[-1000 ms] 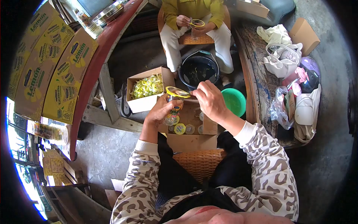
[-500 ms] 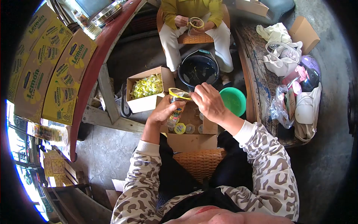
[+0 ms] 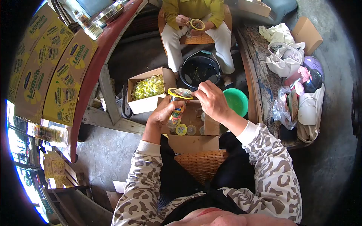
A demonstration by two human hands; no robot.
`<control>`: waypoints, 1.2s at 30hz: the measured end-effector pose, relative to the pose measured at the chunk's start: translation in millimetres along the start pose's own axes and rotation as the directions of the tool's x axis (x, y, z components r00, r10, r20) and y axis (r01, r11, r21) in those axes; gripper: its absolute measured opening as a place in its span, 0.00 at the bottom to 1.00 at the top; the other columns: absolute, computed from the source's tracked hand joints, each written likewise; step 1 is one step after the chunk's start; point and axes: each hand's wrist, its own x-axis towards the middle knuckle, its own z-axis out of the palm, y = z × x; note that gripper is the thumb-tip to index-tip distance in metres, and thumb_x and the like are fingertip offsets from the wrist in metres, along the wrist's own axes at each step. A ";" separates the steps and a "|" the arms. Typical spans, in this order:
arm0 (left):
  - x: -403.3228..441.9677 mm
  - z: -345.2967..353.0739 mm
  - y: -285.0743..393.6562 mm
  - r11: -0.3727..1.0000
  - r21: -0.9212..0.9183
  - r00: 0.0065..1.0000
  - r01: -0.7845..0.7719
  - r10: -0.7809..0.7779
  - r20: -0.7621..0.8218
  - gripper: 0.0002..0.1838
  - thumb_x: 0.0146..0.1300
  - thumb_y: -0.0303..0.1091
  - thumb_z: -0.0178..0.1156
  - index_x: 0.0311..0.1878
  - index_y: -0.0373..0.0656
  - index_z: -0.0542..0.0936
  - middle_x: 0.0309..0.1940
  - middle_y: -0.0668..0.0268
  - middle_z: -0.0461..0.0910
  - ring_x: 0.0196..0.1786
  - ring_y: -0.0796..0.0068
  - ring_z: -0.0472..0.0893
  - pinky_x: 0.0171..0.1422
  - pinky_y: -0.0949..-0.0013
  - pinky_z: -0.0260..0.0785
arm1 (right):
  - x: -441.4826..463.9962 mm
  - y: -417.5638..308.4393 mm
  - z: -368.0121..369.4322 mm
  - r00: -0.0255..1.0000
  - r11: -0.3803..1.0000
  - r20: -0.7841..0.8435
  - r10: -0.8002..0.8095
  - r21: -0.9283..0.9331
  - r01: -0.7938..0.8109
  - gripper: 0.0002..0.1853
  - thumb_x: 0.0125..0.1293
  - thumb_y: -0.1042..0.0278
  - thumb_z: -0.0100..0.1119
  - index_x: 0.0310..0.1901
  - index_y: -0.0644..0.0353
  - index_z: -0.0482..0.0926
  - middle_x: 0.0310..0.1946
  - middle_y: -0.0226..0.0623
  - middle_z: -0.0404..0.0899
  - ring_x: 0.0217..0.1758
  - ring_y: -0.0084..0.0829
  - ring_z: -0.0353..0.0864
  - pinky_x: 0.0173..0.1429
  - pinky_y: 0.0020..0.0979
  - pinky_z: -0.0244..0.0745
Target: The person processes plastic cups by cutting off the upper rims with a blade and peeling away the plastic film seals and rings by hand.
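Note:
My left hand (image 3: 164, 112) is wrapped round a clear plastic cup (image 3: 175, 116) with a printed label, held over a cardboard box. A yellow ring (image 3: 177, 96) runs round the cup's top. My right hand (image 3: 212, 98) is closed in a pinch at the right edge of the rim; what its fingertips grip is too small to make out. Below, in the open cardboard box (image 3: 194, 143), lie several cups, one with a yellow top (image 3: 181, 130).
Around are a box of yellow strips (image 3: 148, 87), a black bucket (image 3: 200, 71), a green basin (image 3: 236, 102), stacked cartons (image 3: 68, 79) and bags (image 3: 285, 60). Opposite sits a person (image 3: 196, 15) holding another yellow-rimmed cup (image 3: 196, 26).
My right hand has moved slightly, staying by the rim. The cup's top has tilted and tipped back a little. The person opposite has turned their cup.

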 end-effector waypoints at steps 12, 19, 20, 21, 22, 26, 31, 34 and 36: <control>18.0 -1.8 -5.5 0.932 0.324 0.957 -0.164 0.229 -0.175 0.28 0.58 0.31 0.73 0.61 0.39 0.74 0.51 0.66 0.79 0.55 0.75 0.77 0.63 0.70 0.68 | 1.3 36.9 -4.4 0.839 0.628 0.319 0.441 0.558 -0.543 0.04 0.62 0.80 0.67 0.39 0.66 0.84 0.36 0.37 0.81 0.39 0.25 0.83 0.45 0.27 0.77; 17.2 -2.5 1.3 0.957 0.251 0.961 -0.146 0.197 -0.194 0.35 0.52 0.22 0.72 0.64 0.39 0.70 0.55 0.62 0.77 0.61 0.72 0.77 0.65 0.69 0.69 | -4.3 55.3 -2.0 0.714 0.430 0.394 0.579 0.596 -0.678 0.06 0.65 0.75 0.67 0.43 0.64 0.84 0.34 0.30 0.85 0.37 0.17 0.79 0.43 0.23 0.73; 17.4 -2.0 1.5 0.968 0.196 0.963 -0.157 0.194 -0.185 0.36 0.50 0.22 0.72 0.65 0.39 0.70 0.55 0.63 0.77 0.60 0.73 0.77 0.64 0.70 0.70 | -6.3 57.2 -0.4 0.699 0.418 0.392 0.599 0.591 -0.690 0.06 0.65 0.76 0.67 0.43 0.64 0.84 0.34 0.31 0.86 0.37 0.17 0.79 0.43 0.23 0.73; 18.7 -3.2 1.1 0.969 0.190 0.962 -0.161 0.197 -0.188 0.36 0.50 0.22 0.72 0.65 0.39 0.70 0.55 0.63 0.77 0.60 0.73 0.77 0.64 0.70 0.70 | -7.1 57.8 0.5 0.683 0.406 0.389 0.619 0.586 -0.701 0.06 0.65 0.76 0.67 0.43 0.65 0.84 0.34 0.31 0.86 0.36 0.17 0.79 0.43 0.24 0.73; 21.3 -4.6 0.4 0.953 0.237 0.954 -0.186 0.233 -0.188 0.37 0.49 0.22 0.72 0.65 0.38 0.70 0.55 0.63 0.77 0.60 0.73 0.77 0.64 0.70 0.69 | -8.0 58.6 1.7 0.682 0.410 0.393 0.617 0.579 -0.705 0.06 0.65 0.76 0.67 0.43 0.65 0.84 0.34 0.31 0.86 0.36 0.17 0.79 0.43 0.24 0.73; 24.1 -1.3 1.2 0.901 0.325 0.887 -0.289 0.379 -0.264 0.30 0.51 0.23 0.75 0.58 0.36 0.75 0.50 0.64 0.81 0.52 0.75 0.81 0.59 0.70 0.73 | -22.5 67.6 18.2 0.620 0.489 0.489 0.614 0.381 -0.785 0.09 0.60 0.76 0.69 0.43 0.64 0.84 0.32 0.32 0.85 0.36 0.21 0.80 0.45 0.25 0.75; 28.0 -11.2 -4.2 0.859 0.402 0.846 -0.317 0.448 -0.289 0.28 0.52 0.28 0.76 0.56 0.36 0.77 0.49 0.63 0.81 0.51 0.75 0.80 0.59 0.70 0.72 | -90.1 104.9 91.0 0.487 0.553 0.701 0.521 0.158 -0.818 0.11 0.52 0.73 0.71 0.39 0.60 0.87 0.33 0.42 0.88 0.36 0.31 0.88 0.42 0.33 0.79; 27.2 -11.3 -1.2 0.865 0.414 0.843 -0.284 0.431 -0.322 0.29 0.53 0.25 0.75 0.59 0.37 0.76 0.51 0.64 0.80 0.54 0.75 0.79 0.61 0.70 0.72 | -132.6 107.1 130.0 0.479 0.636 0.717 0.506 0.065 -0.769 0.12 0.47 0.70 0.72 0.36 0.59 0.88 0.33 0.43 0.88 0.36 0.38 0.89 0.43 0.37 0.81; 30.0 -15.6 -3.8 0.855 0.423 0.821 -0.300 0.457 -0.341 0.28 0.52 0.27 0.76 0.57 0.37 0.77 0.49 0.65 0.80 0.52 0.76 0.79 0.60 0.70 0.72 | -167.3 110.4 159.2 0.382 0.592 0.709 0.592 -0.062 -0.803 0.09 0.48 0.70 0.72 0.34 0.58 0.87 0.33 0.42 0.88 0.37 0.37 0.88 0.44 0.36 0.81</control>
